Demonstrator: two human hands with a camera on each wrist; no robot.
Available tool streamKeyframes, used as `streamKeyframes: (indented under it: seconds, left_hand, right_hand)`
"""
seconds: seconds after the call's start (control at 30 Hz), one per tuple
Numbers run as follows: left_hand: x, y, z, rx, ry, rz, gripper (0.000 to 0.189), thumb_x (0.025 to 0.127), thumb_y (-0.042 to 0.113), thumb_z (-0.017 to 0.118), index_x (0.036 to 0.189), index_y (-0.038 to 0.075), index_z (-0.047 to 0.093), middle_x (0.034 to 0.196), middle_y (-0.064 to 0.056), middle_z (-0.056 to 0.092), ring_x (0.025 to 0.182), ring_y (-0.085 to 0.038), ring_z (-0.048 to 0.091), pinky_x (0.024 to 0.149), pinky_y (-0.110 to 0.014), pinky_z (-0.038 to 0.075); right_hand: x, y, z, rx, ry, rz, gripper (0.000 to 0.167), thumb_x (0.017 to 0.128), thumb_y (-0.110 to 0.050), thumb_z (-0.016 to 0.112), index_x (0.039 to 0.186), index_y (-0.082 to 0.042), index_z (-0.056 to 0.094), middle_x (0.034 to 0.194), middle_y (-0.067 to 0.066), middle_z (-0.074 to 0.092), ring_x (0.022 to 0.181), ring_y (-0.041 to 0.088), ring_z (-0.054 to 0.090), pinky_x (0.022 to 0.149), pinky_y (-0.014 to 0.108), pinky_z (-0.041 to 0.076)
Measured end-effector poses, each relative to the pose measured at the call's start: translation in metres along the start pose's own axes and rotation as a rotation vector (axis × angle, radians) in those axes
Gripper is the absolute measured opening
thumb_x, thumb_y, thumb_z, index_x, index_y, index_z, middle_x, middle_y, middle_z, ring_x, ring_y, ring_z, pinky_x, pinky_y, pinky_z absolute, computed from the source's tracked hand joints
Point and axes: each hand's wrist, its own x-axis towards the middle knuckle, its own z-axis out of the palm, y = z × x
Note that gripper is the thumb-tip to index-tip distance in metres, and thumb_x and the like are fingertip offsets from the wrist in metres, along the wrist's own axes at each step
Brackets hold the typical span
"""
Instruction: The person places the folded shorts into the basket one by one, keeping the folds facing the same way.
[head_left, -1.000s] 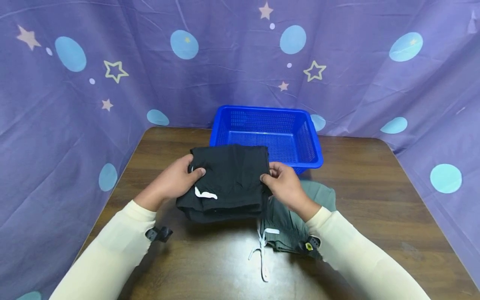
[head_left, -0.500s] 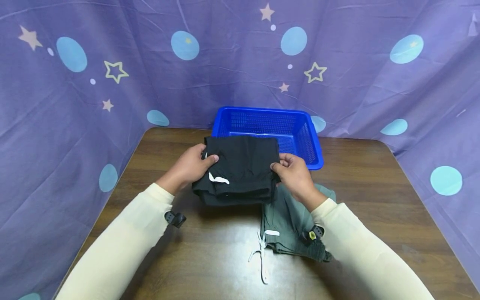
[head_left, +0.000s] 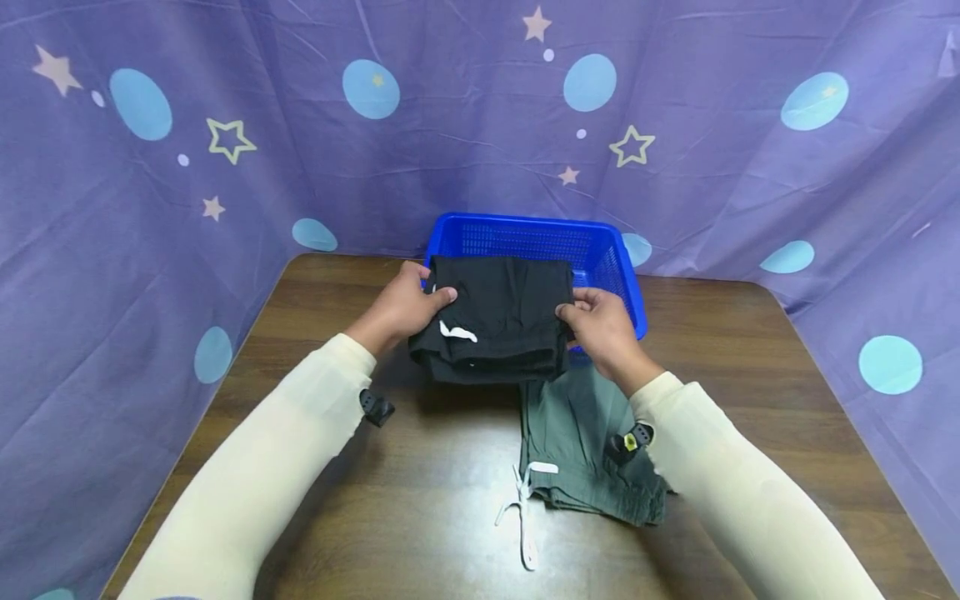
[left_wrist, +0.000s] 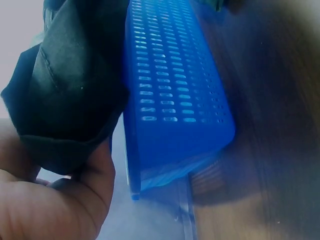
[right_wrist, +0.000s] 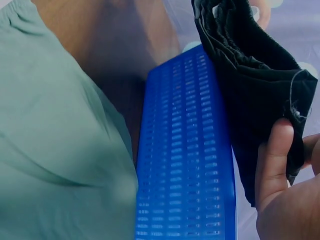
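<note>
A folded black garment (head_left: pixel 502 304) with a small white strip near its front edge hangs over the front of the blue basket (head_left: pixel 525 223). My left hand (head_left: pixel 405 304) pinches its left side, thumb on top. At the opposite side my right hand (head_left: pixel 603 329) grips the edge between thumb and fingers. In the left wrist view, the dark cloth (left_wrist: pixel 70 85) is beside the basket's perforated wall (left_wrist: pixel 170 100). The right wrist view shows the garment's stacked layers (right_wrist: pixel 250 70) and a loose thread at its corner. Much of the basket's inside is hidden by the cloth.
Folded green drawstring trousers (head_left: pixel 585 442) lie on the wooden table (head_left: pixel 420 517), below my right forearm. Their white cord (head_left: pixel 527 533) trails toward the front. A purple curtain (head_left: pixel 480 125) with stars and blue ovals stands behind the table and at its sides.
Both hands have carried the black garment forward and to the right, from in front of the basket to over its front part. The green trousers and the basket stay where they were.
</note>
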Motion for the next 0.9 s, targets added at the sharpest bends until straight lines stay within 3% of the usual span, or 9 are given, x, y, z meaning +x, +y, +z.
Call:
streamKeyframes:
  seconds: [0.13,0.3,0.43,0.53,0.63,0.73,0.9]
  left_hand:
    - [0.003,0.002,0.003,-0.054,0.005,-0.002,0.067,0.099,0.030,0.069,0.144,0.005,0.026,0.134,-0.031,0.050,0.126,-0.037,0.048,0.109,-0.048,0.037]
    - [0.003,0.005,0.006,-0.100,-0.039,0.058,0.073,0.090,0.017,0.073,0.143,0.012,0.023,0.114,-0.023,0.048,0.110,-0.036,0.049,0.097,-0.044,0.041]
    - [0.006,0.006,0.007,-0.046,-0.037,0.146,0.057,0.086,0.005,0.068,0.134,0.014,0.038,0.111,-0.017,0.045,0.103,-0.033,0.046,0.088,-0.041,0.039]
    - [0.010,0.007,0.009,0.005,-0.025,0.211,0.031,0.088,0.000,0.063,0.117,0.008,0.058,0.116,-0.017,0.057,0.103,-0.029,0.049,0.087,-0.037,0.039]
    - [0.013,0.009,0.012,0.032,-0.023,0.220,0.019,0.093,-0.001,0.058,0.104,0.005,0.073,0.112,-0.013,0.064,0.091,-0.024,0.052,0.078,-0.031,0.041]
    - [0.015,0.010,0.015,0.020,-0.033,0.187,0.024,0.099,0.004,0.055,0.109,0.005,0.077,0.107,-0.013,0.064,0.076,-0.021,0.047,0.068,-0.029,0.038]
    - [0.018,0.015,0.017,-0.024,-0.070,0.180,0.030,0.100,0.010,0.055,0.124,0.003,0.071,0.120,-0.013,0.063,0.086,-0.022,0.048,0.074,-0.031,0.039]
  right_hand:
    - [0.004,-0.001,-0.001,-0.005,0.001,0.005,0.044,0.099,-0.007,0.061,0.139,0.006,0.053,0.113,0.021,0.070,0.078,0.016,0.071,0.063,0.034,0.060]
    - [0.009,-0.002,-0.003,-0.003,0.022,0.003,0.044,0.099,-0.006,0.060,0.140,0.008,0.052,0.113,0.021,0.069,0.076,0.015,0.070,0.063,0.034,0.060]
    - [0.013,-0.001,-0.004,-0.005,0.042,-0.006,0.040,0.098,-0.006,0.061,0.135,0.006,0.056,0.108,0.019,0.070,0.074,0.013,0.070,0.062,0.034,0.060]
    - [0.016,-0.002,-0.005,-0.018,0.065,-0.003,0.041,0.097,-0.006,0.061,0.136,0.005,0.055,0.110,0.020,0.069,0.073,0.013,0.069,0.061,0.033,0.060]
    - [0.020,-0.002,-0.006,-0.021,0.097,-0.002,0.048,0.097,-0.007,0.063,0.143,0.001,0.048,0.112,0.020,0.067,0.073,0.015,0.068,0.060,0.035,0.060]
    - [0.024,-0.001,-0.007,-0.023,0.134,-0.010,0.047,0.096,-0.006,0.065,0.140,-0.004,0.047,0.105,0.016,0.063,0.070,0.015,0.066,0.059,0.035,0.060]
    - [0.030,0.003,-0.009,-0.080,0.165,-0.082,0.019,0.097,-0.003,0.063,0.115,-0.001,0.061,0.086,0.006,0.058,0.068,0.013,0.057,0.058,0.027,0.055]
